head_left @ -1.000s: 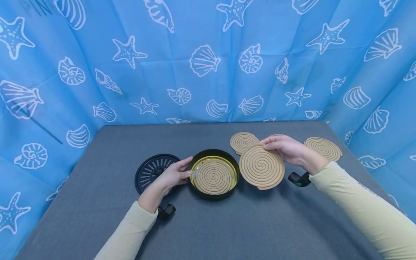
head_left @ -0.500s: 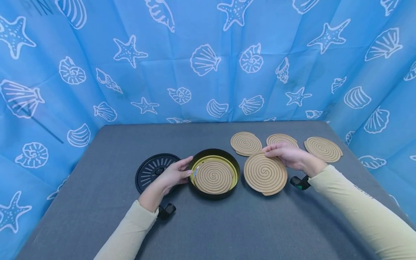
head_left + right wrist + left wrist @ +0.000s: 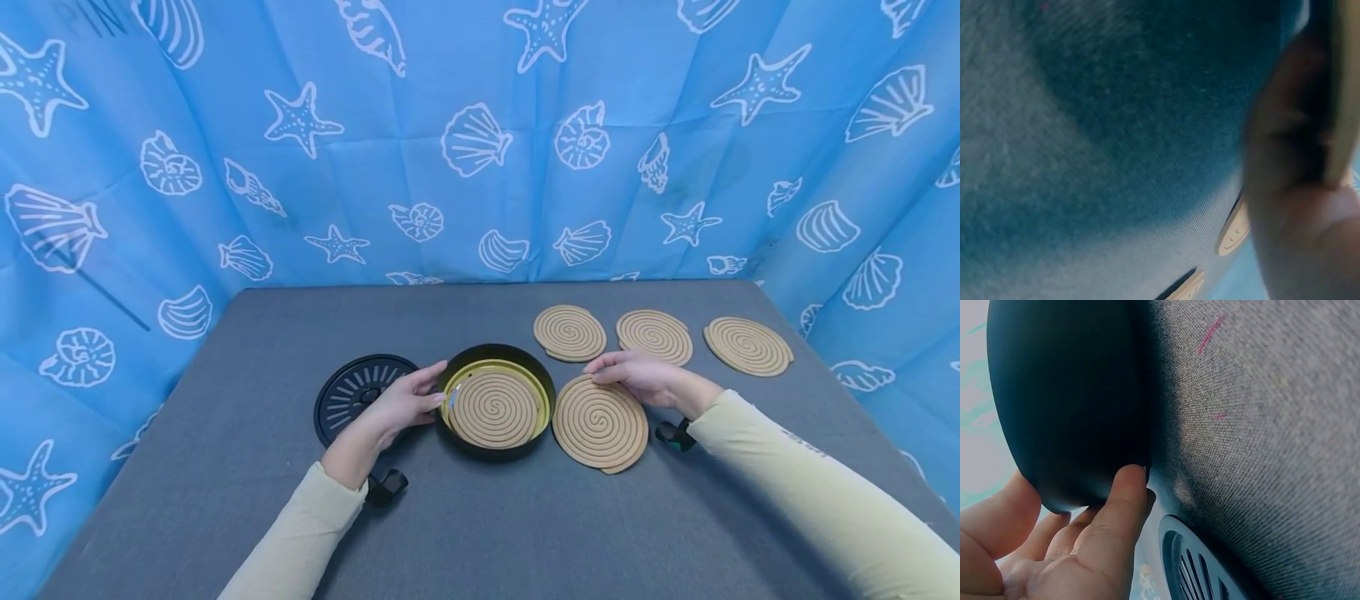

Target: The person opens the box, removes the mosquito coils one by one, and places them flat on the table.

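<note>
My left hand (image 3: 405, 403) grips the left side of a round black mosquito coil tin (image 3: 498, 351). In the left wrist view, the thumb lies at the rim and the fingertips press the dark outer wall (image 3: 1072, 400) low down. Inside the yellow-lined tin lies a tan mosquito coil (image 3: 495, 408). To the right of the tin, my right hand (image 3: 647, 377) pinches the far edge of another mosquito coil (image 3: 600, 425), its spiral face toward me. The right wrist view is blurred; that coil shows edge-on (image 3: 1344, 94) between thumb and fingers, over the table.
Three more mosquito coils, one left (image 3: 570, 333), one in the middle (image 3: 656, 327) and one right (image 3: 748, 345), lie at the back right. A slotted black lid (image 3: 348, 400) lies left of the tin, partly behind my left hand. A blue curtain (image 3: 450, 233) stands behind the grey table (image 3: 480, 533).
My right hand has brought its mosquito coil lower and nearer, then slightly left toward the tin. The middle coil at the back has come into view. My left hand stays on the tin.
</note>
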Tool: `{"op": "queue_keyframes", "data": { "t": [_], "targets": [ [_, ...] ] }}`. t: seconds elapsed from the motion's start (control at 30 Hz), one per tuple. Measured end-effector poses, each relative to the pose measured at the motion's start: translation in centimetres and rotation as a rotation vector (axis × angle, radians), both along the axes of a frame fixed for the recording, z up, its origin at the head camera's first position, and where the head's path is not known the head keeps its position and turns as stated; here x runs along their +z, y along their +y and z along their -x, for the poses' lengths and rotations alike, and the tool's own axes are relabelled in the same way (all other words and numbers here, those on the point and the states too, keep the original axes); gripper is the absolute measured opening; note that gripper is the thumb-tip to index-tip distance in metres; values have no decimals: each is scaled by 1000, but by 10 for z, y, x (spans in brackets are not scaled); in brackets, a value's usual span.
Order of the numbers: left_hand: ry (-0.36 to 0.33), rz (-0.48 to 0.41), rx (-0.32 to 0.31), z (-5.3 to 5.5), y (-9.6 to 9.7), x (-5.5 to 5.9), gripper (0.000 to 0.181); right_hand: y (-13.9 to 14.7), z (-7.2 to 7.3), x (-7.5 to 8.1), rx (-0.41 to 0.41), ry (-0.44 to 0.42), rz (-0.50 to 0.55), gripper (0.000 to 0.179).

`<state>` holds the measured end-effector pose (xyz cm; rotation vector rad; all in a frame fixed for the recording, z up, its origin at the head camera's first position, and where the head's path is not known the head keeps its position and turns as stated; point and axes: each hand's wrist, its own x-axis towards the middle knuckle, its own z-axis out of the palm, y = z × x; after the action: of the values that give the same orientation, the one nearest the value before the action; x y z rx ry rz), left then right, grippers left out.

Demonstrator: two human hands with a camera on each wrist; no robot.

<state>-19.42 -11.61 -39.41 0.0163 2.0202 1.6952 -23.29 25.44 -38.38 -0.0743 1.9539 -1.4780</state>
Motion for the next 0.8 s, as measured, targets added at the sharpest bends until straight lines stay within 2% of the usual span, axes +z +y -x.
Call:
{"op": "queue_keyframes", "data": {
  "t": [0.13,0.27,0.43,0.67,0.8],
  "targets": [
    [-1,-2,6,0,1,-1,56,0,0,-2,25,52,-59,43],
    [-8,-2,22,-1,1,-1,55,1,1,-3,39,68,-69,50],
    [-10,-4,33,-1,1,-2,56,3,0,-3,6,83,-54,52],
    [19,-15,-4,-1,0,-4,56,0,-4,3,-56,119,2,49],
    [19,-16,-2,0,0,-4,56,-2,-4,9,-75,125,32,49]
  ]
}}
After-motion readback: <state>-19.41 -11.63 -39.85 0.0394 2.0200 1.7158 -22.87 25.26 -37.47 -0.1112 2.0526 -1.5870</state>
